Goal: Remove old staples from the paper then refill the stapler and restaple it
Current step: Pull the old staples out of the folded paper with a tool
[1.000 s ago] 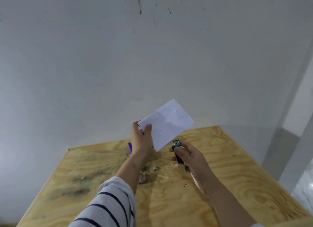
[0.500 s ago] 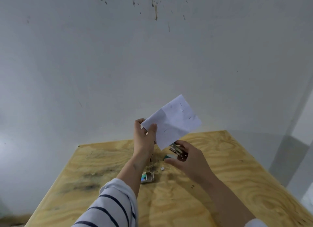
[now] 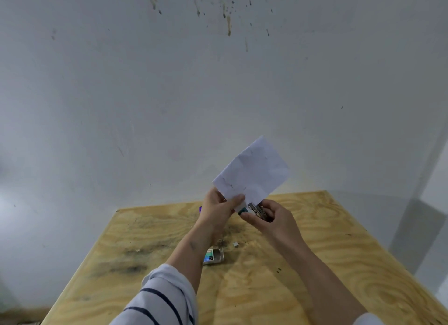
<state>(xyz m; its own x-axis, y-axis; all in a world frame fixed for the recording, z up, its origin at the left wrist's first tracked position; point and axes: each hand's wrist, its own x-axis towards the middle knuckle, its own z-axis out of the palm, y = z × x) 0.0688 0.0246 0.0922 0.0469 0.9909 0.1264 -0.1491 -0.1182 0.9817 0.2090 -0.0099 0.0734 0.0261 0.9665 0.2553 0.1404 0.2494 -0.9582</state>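
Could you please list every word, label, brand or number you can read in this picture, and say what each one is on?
No text can be read here.
Small box on the wooden table: a colourful printed label, too small and blurred to read.
Paper in the left hand: only faint marks, no legible writing.
Stapler in the right hand: no lettering visible.

A bare workroom: raw plywood table (image 3: 315, 264) against a stained white wall (image 3: 169, 94).
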